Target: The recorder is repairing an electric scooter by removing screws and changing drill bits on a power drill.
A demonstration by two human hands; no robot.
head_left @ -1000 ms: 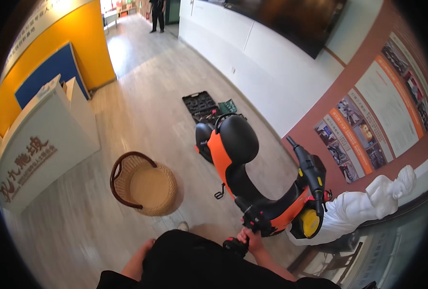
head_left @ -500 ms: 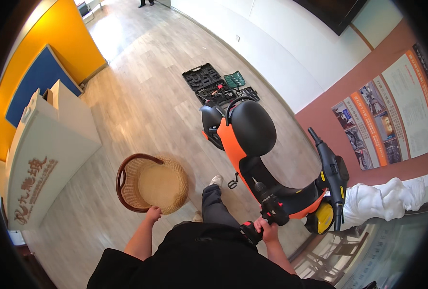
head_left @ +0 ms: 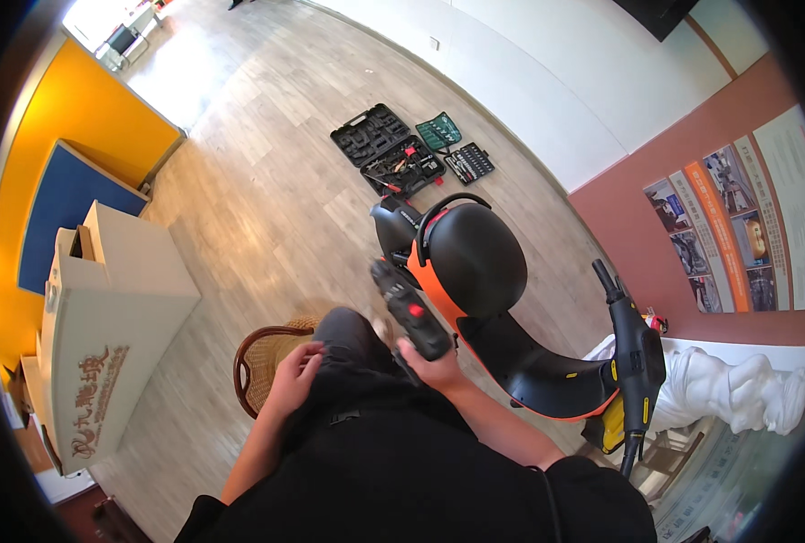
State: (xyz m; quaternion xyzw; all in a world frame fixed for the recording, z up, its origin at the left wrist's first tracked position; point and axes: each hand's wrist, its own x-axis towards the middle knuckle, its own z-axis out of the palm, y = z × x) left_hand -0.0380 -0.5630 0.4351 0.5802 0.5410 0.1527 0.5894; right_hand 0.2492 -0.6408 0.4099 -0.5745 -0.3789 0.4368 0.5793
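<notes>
My right hand (head_left: 432,366) grips a black cordless drill (head_left: 413,312) with a red patch on it, held just beside the seat of a scooter. My left hand (head_left: 295,378) is empty, its fingers loosely bent and apart, close to my raised thigh. Partly hidden behind that hand and leg stands a wicker basket (head_left: 263,380) with a brown handle. To my right is the orange and black scooter (head_left: 476,258), its handlebar (head_left: 636,366) toward the lower right.
Beyond the scooter, an open black tool case (head_left: 375,136), a green tool pouch (head_left: 439,132) and a socket set (head_left: 471,164) lie on the wooden floor. A pale counter (head_left: 140,299) stands left. White cloth (head_left: 737,389) lies past the handlebar.
My right hand has brought the drill from beside the scooter's footboard leftward and forward to near the seat. My left hand has moved off the basket's rim. My leg now covers part of the basket.
</notes>
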